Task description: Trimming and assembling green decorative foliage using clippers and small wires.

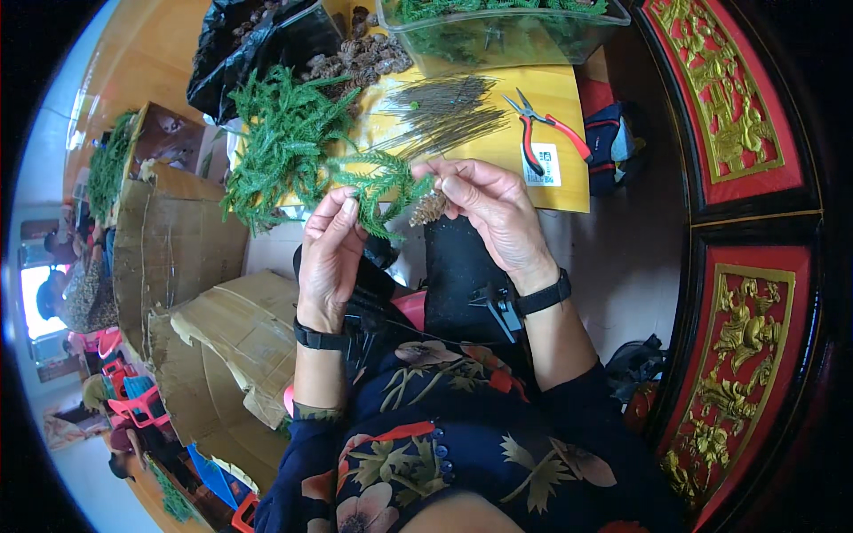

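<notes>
Between my hands is a green artificial pine sprig (384, 182) with a small brown pine cone (428, 210) at its right end. Thumb and fingers of my left hand (330, 240) pinch the sprig's left side. My right hand (491, 209) grips the end where cone and sprig meet; its fingers partly hide the join. Beyond my hands, a heap of green pine sprigs (289, 142) lies at the left of the yellow table (560, 200). Thin dark wires (449, 107) are spread in the middle. Red-handled pliers (542, 133) rest at the right, their jaws apart.
Loose pine cones (360, 60) lie at the back beside a black plastic bag (213, 67). A clear bin (515, 40) holds more greenery. An opened cardboard box (191, 231) stands at my left; carved red-and-gold panels (737, 329) rise at my right. Other people sit far left.
</notes>
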Demonstrator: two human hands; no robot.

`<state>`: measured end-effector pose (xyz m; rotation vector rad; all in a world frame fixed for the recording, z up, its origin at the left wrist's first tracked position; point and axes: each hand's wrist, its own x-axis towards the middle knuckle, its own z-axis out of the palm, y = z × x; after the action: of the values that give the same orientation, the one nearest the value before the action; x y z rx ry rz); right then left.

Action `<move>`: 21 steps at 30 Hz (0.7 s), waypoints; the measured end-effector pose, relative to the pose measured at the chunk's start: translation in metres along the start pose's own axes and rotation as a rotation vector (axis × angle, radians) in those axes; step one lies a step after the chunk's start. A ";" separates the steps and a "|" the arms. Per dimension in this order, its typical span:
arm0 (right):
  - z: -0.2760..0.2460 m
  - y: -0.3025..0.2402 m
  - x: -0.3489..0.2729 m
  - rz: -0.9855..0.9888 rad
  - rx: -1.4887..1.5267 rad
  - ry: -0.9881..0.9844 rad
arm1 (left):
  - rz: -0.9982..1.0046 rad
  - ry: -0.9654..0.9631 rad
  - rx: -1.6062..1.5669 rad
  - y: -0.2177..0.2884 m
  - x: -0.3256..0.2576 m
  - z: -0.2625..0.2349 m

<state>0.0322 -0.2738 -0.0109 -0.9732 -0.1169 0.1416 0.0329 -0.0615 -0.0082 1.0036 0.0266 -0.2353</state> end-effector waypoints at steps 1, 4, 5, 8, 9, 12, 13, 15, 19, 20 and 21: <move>0.000 0.000 0.000 0.000 0.000 0.000 | 0.000 0.001 0.000 0.000 0.000 0.001; -0.002 0.002 0.000 0.034 -0.027 -0.025 | -0.008 0.052 -0.007 0.000 0.000 0.005; -0.003 0.002 0.000 0.034 -0.027 -0.025 | -0.008 0.053 -0.007 0.001 0.000 0.006; -0.005 0.002 0.000 0.044 -0.063 -0.066 | -0.026 -0.006 -0.094 0.004 0.000 0.011; -0.004 0.002 0.000 0.043 -0.063 -0.067 | -0.025 -0.006 -0.093 0.004 0.000 0.010; -0.002 0.000 -0.001 0.057 -0.078 -0.066 | -0.033 -0.038 -0.092 0.002 0.002 0.002; -0.002 0.001 0.000 0.056 -0.079 -0.066 | -0.032 -0.038 -0.092 0.002 0.002 0.002; -0.003 0.002 0.000 0.069 -0.086 -0.050 | -0.025 -0.072 -0.165 0.001 0.002 0.002; -0.001 0.003 0.000 0.084 -0.053 0.003 | -0.026 -0.074 -0.281 0.002 0.000 0.000; 0.000 0.003 0.000 0.088 -0.035 0.024 | -0.028 -0.066 -0.321 0.002 -0.001 0.000; 0.001 0.004 0.000 0.087 -0.035 0.024 | -0.028 -0.066 -0.321 0.002 -0.001 -0.001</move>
<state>0.0320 -0.2706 -0.0137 -1.0149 -0.0549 0.2085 0.0329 -0.0590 -0.0069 0.6759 0.0175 -0.2798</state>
